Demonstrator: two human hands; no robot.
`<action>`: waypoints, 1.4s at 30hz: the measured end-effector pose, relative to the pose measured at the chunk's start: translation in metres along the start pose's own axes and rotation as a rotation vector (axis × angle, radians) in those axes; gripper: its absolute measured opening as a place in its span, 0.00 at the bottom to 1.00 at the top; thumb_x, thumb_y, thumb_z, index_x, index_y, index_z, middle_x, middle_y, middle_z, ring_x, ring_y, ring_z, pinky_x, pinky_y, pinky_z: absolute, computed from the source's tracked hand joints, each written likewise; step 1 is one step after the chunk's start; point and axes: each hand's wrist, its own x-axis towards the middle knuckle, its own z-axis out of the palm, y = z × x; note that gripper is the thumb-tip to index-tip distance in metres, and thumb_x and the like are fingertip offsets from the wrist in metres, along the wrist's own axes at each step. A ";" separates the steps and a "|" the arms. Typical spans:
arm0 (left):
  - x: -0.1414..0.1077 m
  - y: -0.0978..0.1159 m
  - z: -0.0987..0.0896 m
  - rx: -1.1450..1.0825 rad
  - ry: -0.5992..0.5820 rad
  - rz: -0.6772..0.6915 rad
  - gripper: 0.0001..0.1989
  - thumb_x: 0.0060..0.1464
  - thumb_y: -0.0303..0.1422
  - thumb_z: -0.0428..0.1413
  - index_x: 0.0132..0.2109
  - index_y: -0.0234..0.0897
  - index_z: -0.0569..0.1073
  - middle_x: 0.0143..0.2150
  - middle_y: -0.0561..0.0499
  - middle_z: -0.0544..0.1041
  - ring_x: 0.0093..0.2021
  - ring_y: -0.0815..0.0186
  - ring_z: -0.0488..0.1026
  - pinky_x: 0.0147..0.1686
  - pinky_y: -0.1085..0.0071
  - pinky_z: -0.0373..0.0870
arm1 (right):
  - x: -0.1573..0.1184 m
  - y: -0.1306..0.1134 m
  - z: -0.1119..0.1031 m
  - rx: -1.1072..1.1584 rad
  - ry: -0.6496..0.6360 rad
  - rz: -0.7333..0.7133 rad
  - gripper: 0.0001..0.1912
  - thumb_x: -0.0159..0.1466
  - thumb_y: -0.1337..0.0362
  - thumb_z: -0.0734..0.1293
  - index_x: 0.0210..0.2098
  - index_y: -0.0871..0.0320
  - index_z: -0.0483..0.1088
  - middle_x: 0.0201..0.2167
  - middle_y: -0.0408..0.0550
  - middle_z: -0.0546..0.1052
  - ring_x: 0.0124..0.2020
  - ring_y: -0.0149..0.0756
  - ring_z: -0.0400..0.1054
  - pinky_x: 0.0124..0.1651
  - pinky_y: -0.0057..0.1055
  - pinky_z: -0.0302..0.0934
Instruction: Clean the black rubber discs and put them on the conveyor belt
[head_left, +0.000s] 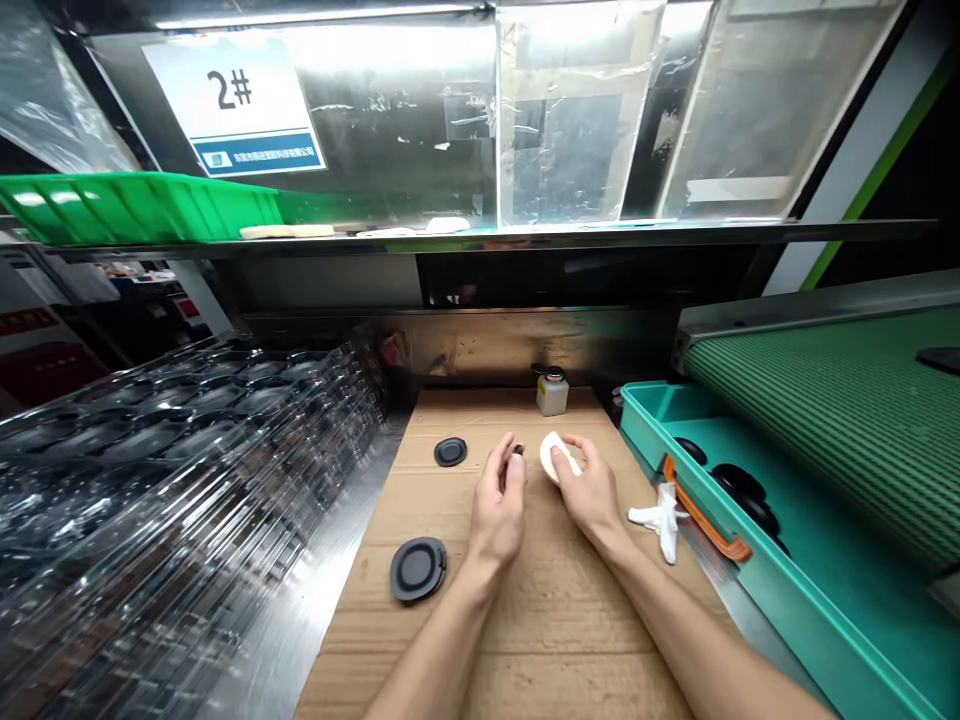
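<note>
Above the cardboard sheet (555, 610), my right hand (592, 492) is closed on a white round pad (553, 460), thumb on its face. My left hand (499, 505) is level with it, apart from the pad, its fingers and thumb curled together. A bit of something dark shows at these fingertips; most of it is hidden. Left of my hands lie two black round lids on the cardboard: a smaller lid (450, 452) farther off and a larger lid (418, 569) nearer. A crumpled white cloth or tissue (661, 521) rests right of my right wrist.
A small white bottle (553, 393) with a dark top stands at the back. Stacked clear plastic trays (225, 430) fill the left. On the right are a teal bin (795, 590) with black parts and a green conveyor belt (840, 400). A shelf (525, 238) with a green basket (142, 208) crosses above.
</note>
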 end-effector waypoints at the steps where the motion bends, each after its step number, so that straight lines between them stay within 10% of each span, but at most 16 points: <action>1: 0.004 -0.001 -0.002 -0.154 0.033 -0.108 0.23 0.61 0.42 0.50 0.59 0.36 0.63 0.57 0.42 0.67 0.53 0.60 0.68 0.53 0.63 0.66 | -0.001 -0.002 0.002 0.160 -0.063 0.013 0.25 0.61 0.48 0.64 0.50 0.57 0.63 0.33 0.49 0.76 0.32 0.37 0.69 0.34 0.30 0.60; 6: 0.016 -0.003 -0.010 -0.709 0.101 -0.465 0.16 0.63 0.37 0.47 0.53 0.33 0.66 0.51 0.42 0.71 0.47 0.63 0.71 0.49 0.64 0.69 | -0.013 -0.012 0.013 0.440 -0.454 0.075 0.26 0.58 0.50 0.68 0.48 0.62 0.65 0.29 0.49 0.74 0.26 0.31 0.66 0.29 0.25 0.59; 16: 0.018 -0.003 -0.015 -0.755 0.012 -0.574 0.14 0.62 0.36 0.49 0.48 0.29 0.68 0.45 0.39 0.74 0.45 0.60 0.73 0.49 0.62 0.70 | -0.010 -0.018 -0.001 0.165 -0.656 -0.057 0.16 0.59 0.58 0.67 0.40 0.63 0.73 0.41 0.49 0.75 0.37 0.33 0.69 0.40 0.25 0.60; 30: 0.016 -0.009 -0.007 -0.691 0.057 -0.577 0.14 0.63 0.33 0.46 0.48 0.25 0.68 0.50 0.35 0.72 0.48 0.57 0.73 0.48 0.59 0.72 | -0.010 -0.019 -0.005 -0.240 -0.382 -0.334 0.15 0.65 0.56 0.60 0.47 0.51 0.72 0.40 0.42 0.77 0.40 0.34 0.71 0.44 0.26 0.60; 42: 0.014 -0.006 -0.003 -0.734 -0.043 -0.629 0.17 0.64 0.33 0.44 0.52 0.26 0.68 0.51 0.36 0.72 0.49 0.59 0.72 0.49 0.61 0.71 | -0.021 -0.027 0.008 -0.703 -0.082 -0.138 0.20 0.68 0.49 0.52 0.52 0.44 0.66 0.34 0.46 0.77 0.34 0.43 0.71 0.32 0.31 0.52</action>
